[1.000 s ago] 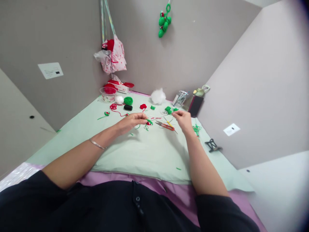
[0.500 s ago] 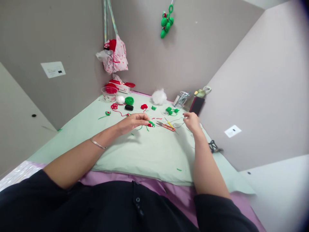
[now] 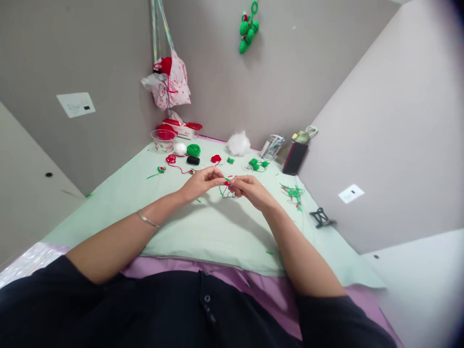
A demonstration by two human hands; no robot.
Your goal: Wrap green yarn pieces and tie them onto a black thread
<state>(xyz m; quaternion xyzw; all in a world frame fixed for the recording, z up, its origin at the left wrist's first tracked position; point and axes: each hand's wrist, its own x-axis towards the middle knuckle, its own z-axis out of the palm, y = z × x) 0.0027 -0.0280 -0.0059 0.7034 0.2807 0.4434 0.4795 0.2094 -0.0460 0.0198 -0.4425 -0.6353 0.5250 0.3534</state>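
Note:
My left hand (image 3: 202, 183) pinches a small red and green crocheted piece (image 3: 227, 182) above the middle of the table. From the right, my right hand (image 3: 250, 189) meets it, its thumb and fingers pressed together at the piece's edge. Dark thread loops below the right fingers; whether a needle is between them is too small to tell. Behind the hands lie a red crocheted piece (image 3: 216, 158), a little green one (image 3: 231, 160) and several green ones (image 3: 258, 165). The scissors are hidden by my right hand.
White stuffing (image 3: 238, 144), a green yarn ball (image 3: 193, 150) and a black spool (image 3: 193, 160) lie at the back. A clear tub (image 3: 163, 141) stands back left, a phone (image 3: 295, 158) back right. Yarn scraps (image 3: 293, 192) and a black claw clip (image 3: 322, 218) lie right.
My right hand has come in from the right to the piece at my left hand, drawing the dark thread with it. The yarn scraps on the right are now uncovered.

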